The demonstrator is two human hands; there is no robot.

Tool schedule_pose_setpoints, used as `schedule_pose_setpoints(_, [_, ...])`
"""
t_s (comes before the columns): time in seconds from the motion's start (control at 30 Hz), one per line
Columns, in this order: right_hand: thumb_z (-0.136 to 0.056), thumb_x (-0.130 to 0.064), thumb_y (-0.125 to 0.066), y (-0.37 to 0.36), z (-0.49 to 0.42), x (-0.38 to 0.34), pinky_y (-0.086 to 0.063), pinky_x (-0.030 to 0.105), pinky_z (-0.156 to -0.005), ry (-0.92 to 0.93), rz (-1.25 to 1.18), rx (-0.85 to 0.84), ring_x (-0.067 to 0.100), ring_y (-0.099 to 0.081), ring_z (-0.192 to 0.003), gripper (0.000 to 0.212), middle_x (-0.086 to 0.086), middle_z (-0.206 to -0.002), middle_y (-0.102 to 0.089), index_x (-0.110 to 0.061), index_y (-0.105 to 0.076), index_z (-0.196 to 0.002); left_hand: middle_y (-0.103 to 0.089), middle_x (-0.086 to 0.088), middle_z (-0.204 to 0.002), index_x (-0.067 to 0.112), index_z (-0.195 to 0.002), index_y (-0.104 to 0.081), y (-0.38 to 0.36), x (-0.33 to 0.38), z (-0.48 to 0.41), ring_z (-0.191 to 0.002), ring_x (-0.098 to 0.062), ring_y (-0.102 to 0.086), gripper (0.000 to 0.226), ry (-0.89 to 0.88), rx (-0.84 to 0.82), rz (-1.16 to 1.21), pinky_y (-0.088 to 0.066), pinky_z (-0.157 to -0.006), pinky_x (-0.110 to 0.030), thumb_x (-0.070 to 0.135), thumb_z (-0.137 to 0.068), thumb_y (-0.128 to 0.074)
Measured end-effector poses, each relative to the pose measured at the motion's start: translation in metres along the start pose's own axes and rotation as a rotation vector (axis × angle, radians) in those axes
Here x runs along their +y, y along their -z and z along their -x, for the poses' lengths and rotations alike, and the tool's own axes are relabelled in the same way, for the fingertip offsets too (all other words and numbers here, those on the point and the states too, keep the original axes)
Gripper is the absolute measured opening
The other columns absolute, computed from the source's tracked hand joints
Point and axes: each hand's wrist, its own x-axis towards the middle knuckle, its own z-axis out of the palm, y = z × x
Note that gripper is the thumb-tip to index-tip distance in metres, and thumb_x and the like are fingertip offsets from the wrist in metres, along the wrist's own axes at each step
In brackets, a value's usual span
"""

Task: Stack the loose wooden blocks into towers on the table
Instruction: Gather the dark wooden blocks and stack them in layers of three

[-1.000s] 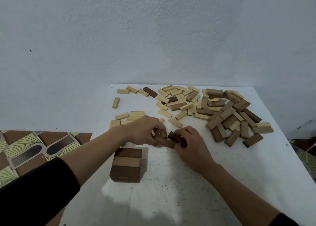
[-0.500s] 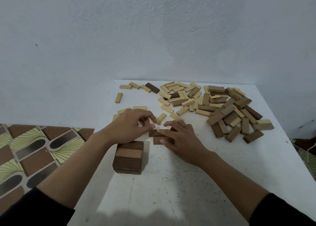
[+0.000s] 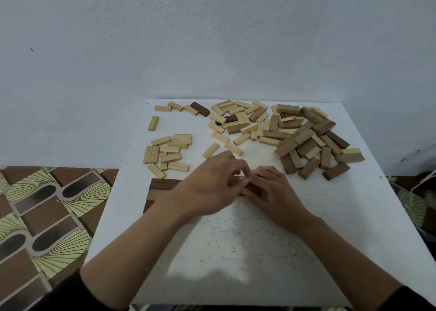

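Both hands meet at the middle of the white table (image 3: 236, 251) over a few dark brown blocks (image 3: 254, 189) that lie side by side. My right hand (image 3: 276, 193) covers them from the right, with its fingers curved over the top and the thumb on the near side. My left hand (image 3: 207, 188) is blurred, and its curled fingertips pinch the left end of the same blocks. A short tower of dark and light blocks (image 3: 160, 185) stands at the left, partly hidden behind my left wrist. The big loose pile (image 3: 304, 141) lies at the back right.
A cluster of small pale blocks (image 3: 168, 152) sits at the back left, with a few singles (image 3: 153, 123) along the far edge near the wall. The table's left edge drops to a patterned floor (image 3: 47, 216).
The camera has tipped down, so the table sits lower in view. My left hand has shifted right, across the tower, to the dark blocks. My right hand stays on them.
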Motion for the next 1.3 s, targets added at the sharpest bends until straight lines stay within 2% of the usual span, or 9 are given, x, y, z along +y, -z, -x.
schedule_pose_setpoints(0.13, [-0.094, -0.047, -0.055, 0.009, 0.018, 0.009, -0.048, 0.037, -0.093, -0.027, -0.123, 0.058, 0.012, -0.054, -0.111, 0.038, -0.009, -0.116, -0.066, -0.021, -0.07, -0.119, -0.048, 0.005, -0.113, 0.023, -0.124, -0.059, -0.041, 0.004, 0.004, -0.103, -0.012, -0.052, 0.025, 0.074, 0.021, -0.014, -0.045, -0.087, -0.022, 0.026, -0.099, -0.058])
schedule_pose_setpoints(0.23, [-0.093, -0.027, -0.068, 0.017, 0.026, 0.011, -0.048, 0.03, -0.1, -0.08, -0.212, 0.123, 0.007, -0.055, -0.116, 0.03, -0.005, -0.121, -0.066, -0.018, -0.07, -0.121, -0.042, 0.0, -0.13, 0.019, -0.137, -0.049, -0.063, -0.002, 0.006, -0.117, -0.018, -0.042, 0.038, 0.133, 0.038, -0.092, -0.039, -0.096, -0.025, 0.026, -0.1, -0.055])
schedule_pose_setpoints(0.37, [-0.088, -0.018, -0.074, 0.022, 0.033, 0.014, -0.045, 0.023, -0.099, -0.165, -0.217, 0.163, 0.008, -0.053, -0.118, 0.037, -0.007, -0.124, -0.059, -0.017, -0.067, -0.124, -0.04, -0.005, -0.138, 0.012, -0.143, -0.044, -0.077, -0.011, 0.01, -0.123, -0.023, -0.039, 0.048, 0.138, 0.006, -0.168, -0.036, -0.105, -0.03, 0.021, -0.097, -0.055])
schedule_pose_setpoints(0.5, [-0.087, -0.011, -0.07, 0.023, 0.033, 0.013, -0.046, 0.026, -0.086, -0.249, -0.146, 0.143, 0.014, -0.054, -0.104, 0.035, -0.005, -0.112, -0.059, -0.015, -0.067, -0.121, -0.042, -0.007, -0.138, 0.008, -0.141, -0.048, -0.083, -0.016, 0.015, -0.124, -0.024, -0.041, 0.048, 0.104, 0.054, -0.151, -0.038, -0.106, -0.031, 0.011, -0.094, -0.056])
schedule_pose_setpoints(0.6, [-0.088, -0.006, -0.068, 0.023, 0.031, 0.014, -0.05, 0.033, -0.09, -0.266, -0.149, 0.166, 0.017, -0.057, -0.104, 0.034, -0.002, -0.113, -0.063, -0.013, -0.068, -0.122, -0.038, -0.008, -0.141, 0.01, -0.144, -0.046, -0.087, -0.018, 0.019, -0.125, -0.023, -0.039, 0.049, 0.103, 0.078, -0.099, -0.038, -0.105, -0.031, 0.007, -0.095, -0.054])
schedule_pose_setpoints(0.73, [-0.089, -0.005, -0.068, 0.022, 0.024, 0.018, -0.053, 0.043, -0.095, -0.278, -0.165, 0.207, 0.019, -0.059, -0.111, 0.034, 0.001, -0.117, -0.065, -0.011, -0.068, -0.123, -0.036, -0.009, -0.144, 0.013, -0.146, -0.045, -0.09, -0.022, 0.027, -0.125, -0.022, -0.041, 0.048, 0.087, 0.088, -0.09, -0.04, -0.102, -0.03, 0.011, -0.099, -0.052])
schedule_pose_setpoints(0.9, [-0.089, 0.0, -0.064, 0.021, 0.013, 0.006, -0.049, 0.038, -0.1, -0.182, -0.178, 0.106, 0.012, -0.057, -0.111, 0.034, -0.001, -0.116, -0.069, -0.014, -0.071, -0.119, -0.037, -0.004, -0.141, 0.016, -0.147, -0.044, -0.089, -0.023, 0.029, -0.122, -0.016, -0.04, 0.05, 0.063, 0.086, -0.028, -0.043, -0.101, -0.027, 0.013, -0.098, -0.056])
schedule_pose_setpoints(1.07, [-0.094, -0.003, -0.056, 0.021, 0.016, 0.001, -0.046, 0.031, -0.104, -0.182, -0.291, 0.001, 0.003, -0.054, -0.118, 0.04, -0.008, -0.125, -0.067, -0.021, -0.069, -0.127, -0.034, 0.005, -0.141, 0.017, -0.16, -0.02, -0.087, -0.023, 0.031, -0.123, -0.008, -0.035, 0.072, 0.094, 0.078, 0.02, -0.035, -0.102, -0.017, 0.022, -0.1, -0.059])
schedule_pose_setpoints(1.3, [-0.094, -0.018, -0.066, 0.026, 0.021, -0.002, -0.045, 0.029, -0.104, -0.193, -0.377, -0.038, 0.002, -0.051, -0.12, 0.044, -0.011, -0.127, -0.061, -0.026, -0.06, -0.137, -0.017, 0.005, -0.161, 0.024, -0.159, -0.021, -0.086, -0.026, 0.025, -0.14, -0.019, -0.022, 0.074, 0.074, 0.006, -0.052, -0.034, -0.115, -0.038, 0.03, -0.096, -0.059])
